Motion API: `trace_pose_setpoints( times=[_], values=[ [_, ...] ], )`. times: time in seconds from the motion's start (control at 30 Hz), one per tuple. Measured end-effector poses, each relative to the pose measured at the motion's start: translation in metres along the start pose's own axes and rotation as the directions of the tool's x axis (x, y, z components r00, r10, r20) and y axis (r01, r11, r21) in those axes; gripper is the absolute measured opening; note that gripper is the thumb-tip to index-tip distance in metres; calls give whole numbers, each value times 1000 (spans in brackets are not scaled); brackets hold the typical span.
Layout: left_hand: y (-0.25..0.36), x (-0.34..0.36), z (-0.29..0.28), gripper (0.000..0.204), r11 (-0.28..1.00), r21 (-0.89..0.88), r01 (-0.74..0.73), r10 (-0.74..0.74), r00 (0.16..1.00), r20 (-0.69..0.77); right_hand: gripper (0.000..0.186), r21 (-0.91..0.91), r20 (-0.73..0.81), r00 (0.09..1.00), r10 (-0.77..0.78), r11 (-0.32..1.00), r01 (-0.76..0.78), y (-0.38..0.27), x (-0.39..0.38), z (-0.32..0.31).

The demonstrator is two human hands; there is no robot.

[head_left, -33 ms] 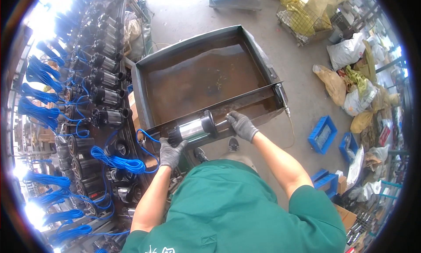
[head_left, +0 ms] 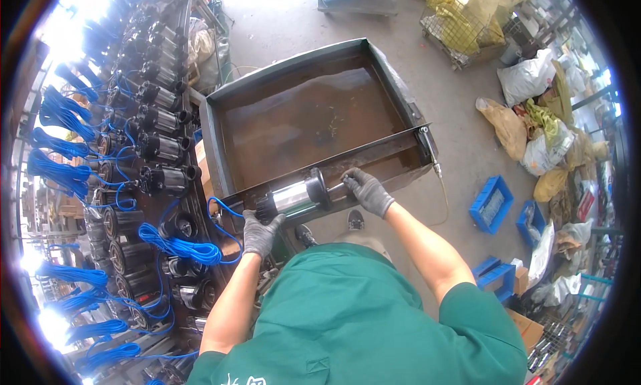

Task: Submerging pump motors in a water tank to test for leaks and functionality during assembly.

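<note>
Tank [head_left: 215,144] at our twelve o'clock, motor [head_left: 292,197] at its near edge between our left hand [head_left: 260,234] and right hand [head_left: 369,193], motor rows [head_left: 160,146] at our ten o'clock, crates [head_left: 481,221] at our two

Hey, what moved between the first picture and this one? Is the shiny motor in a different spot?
Nothing has visibly moved, and nothing was taken hold of or let go. The left grip is still at the left end of the silver-and-black motor, and the right grip is still at the metal rod on its other end. The dark metal tank stays put too.
</note>
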State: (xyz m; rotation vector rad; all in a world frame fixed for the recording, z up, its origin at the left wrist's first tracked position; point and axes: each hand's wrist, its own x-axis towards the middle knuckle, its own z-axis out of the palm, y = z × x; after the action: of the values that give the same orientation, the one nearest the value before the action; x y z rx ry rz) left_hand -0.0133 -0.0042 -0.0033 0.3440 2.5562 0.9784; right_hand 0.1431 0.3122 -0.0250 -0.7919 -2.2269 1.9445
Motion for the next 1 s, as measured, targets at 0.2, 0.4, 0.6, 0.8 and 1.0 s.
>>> trace_pose_setpoints(
  times=[0.2, 0.4, 0.6, 0.8, 1.0],
  values=[
    [-8, 1, 3, 71, 1000, -12, 10, -10, 1000, 13, 13, 393, 14, 1000, 17, 919, -21, 16, -14, 9],
    [-6, 1, 2, 70, 998, -67, -6, 8, 1000, 31, 12, 317, 132, 990, 49, 944, -90, 12, -9, -5],
    [8, -3, -3, 69, 1000, 7, 18, -18, 1000, 12, 12, 391, 209, 970, 121, 899, -196, 4, -8, -10],
    [8, -1, -4, 67, 998, -45, 48, -46, 998, 48, 14, 415, 227, 969, 99, 890, -188, 4, -10, -13],
    [25, -4, -10, 69, 998, -8, 68, -67, 995, 67, 12, 325, 120, 992, 50, 942, -87, 14, 1, 1]
  ],
)
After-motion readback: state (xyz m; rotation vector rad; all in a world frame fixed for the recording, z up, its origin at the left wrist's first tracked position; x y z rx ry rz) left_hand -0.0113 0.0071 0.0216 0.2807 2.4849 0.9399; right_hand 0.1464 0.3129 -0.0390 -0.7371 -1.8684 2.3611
